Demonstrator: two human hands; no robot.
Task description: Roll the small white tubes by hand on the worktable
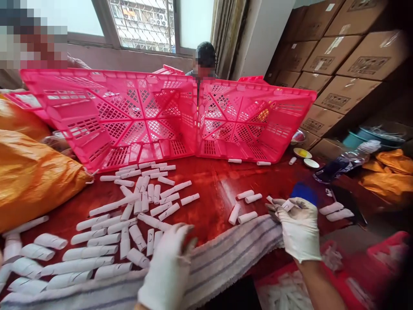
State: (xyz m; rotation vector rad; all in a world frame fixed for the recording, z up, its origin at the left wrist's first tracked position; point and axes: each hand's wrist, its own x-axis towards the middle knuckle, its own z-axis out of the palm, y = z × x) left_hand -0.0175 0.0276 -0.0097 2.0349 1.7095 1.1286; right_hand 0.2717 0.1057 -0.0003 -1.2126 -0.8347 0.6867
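Observation:
My right hand (298,230), in a white glove, is closed on a short white tube (286,206) between thumb and fingers, above the right end of a striped grey towel (232,254). My left hand (167,269), also gloved, hovers over the towel at the right edge of a pile of white tubes (111,239). Its darker fingertips are bent and apart, with nothing visible between them. Several loose tubes (247,217) lie on the red table (213,185) to the left of my right hand. A pair of tubes (337,212) rests to its right.
Two tilted pink baskets (145,107) stand across the table's back. An orange sack (35,176) is at left. On the right are a bottle (345,161), small dishes (311,163) and stacked cartons (335,92). Pink containers of white pieces (287,292) sit low right. Co-workers are behind the baskets.

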